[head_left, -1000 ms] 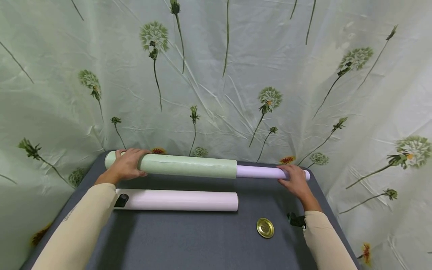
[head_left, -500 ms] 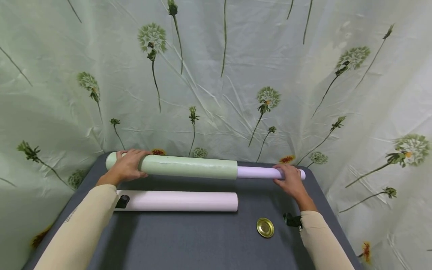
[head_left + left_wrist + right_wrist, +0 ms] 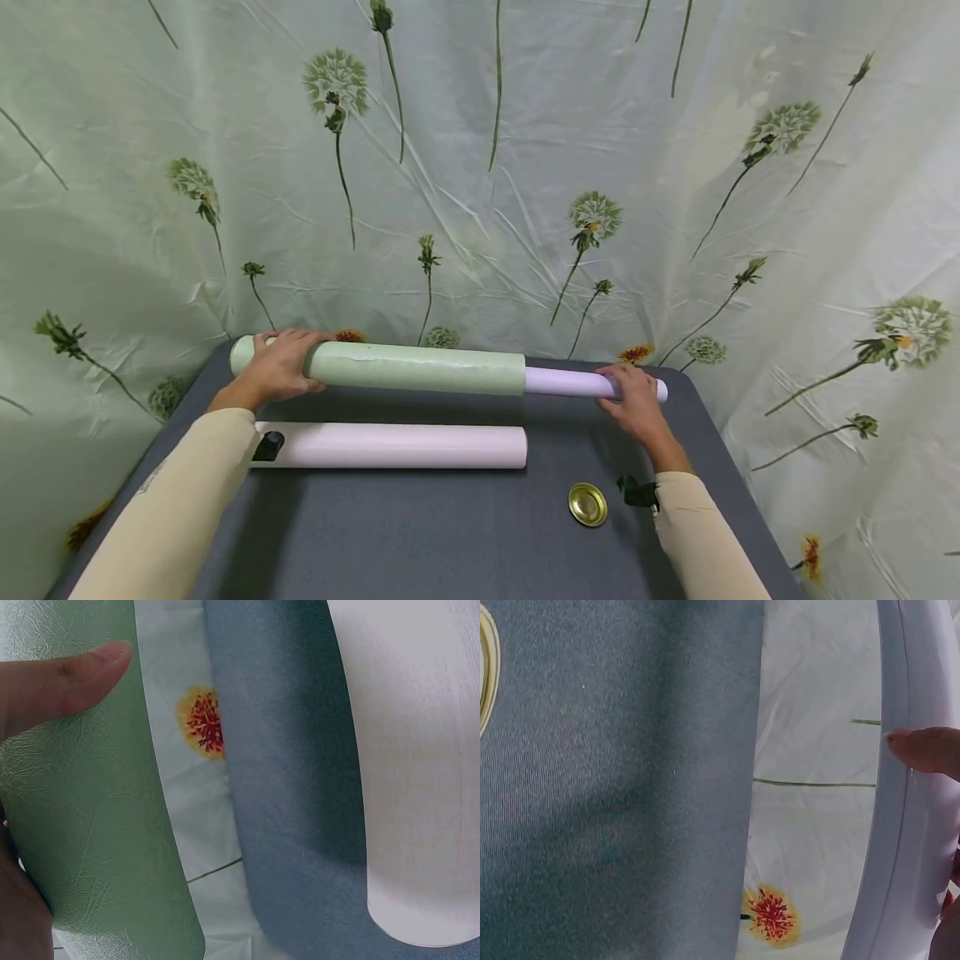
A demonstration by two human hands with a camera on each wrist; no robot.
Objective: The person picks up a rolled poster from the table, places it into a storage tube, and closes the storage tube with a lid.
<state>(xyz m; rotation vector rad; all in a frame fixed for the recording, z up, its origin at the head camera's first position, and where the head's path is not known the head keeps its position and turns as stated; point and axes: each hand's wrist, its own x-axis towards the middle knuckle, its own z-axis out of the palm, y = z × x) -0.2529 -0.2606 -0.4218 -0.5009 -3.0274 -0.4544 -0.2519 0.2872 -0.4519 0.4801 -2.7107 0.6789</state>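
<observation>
My left hand grips a wide pale green tube near its left end, thumb along the near side. Out of the tube's right end sticks a thinner lilac roll; its inner part is hidden. My right hand holds that roll close to its free end. In the right wrist view, the thumb presses on the lilac roll, which shows a lengthwise seam. Both pieces lie level above the table's far edge. Nearer me, a white-pink tube with a dark patch at its left rests on the table.
A round gold lid lies on the grey table, right of the white-pink tube. Behind the table hangs a pale curtain printed with dandelions. A dark strap sits at my right wrist.
My right hand has moved left with the lilac roll, which has slid further into the green tube; less of it shows. The left hand and green tube have stayed almost in place.
</observation>
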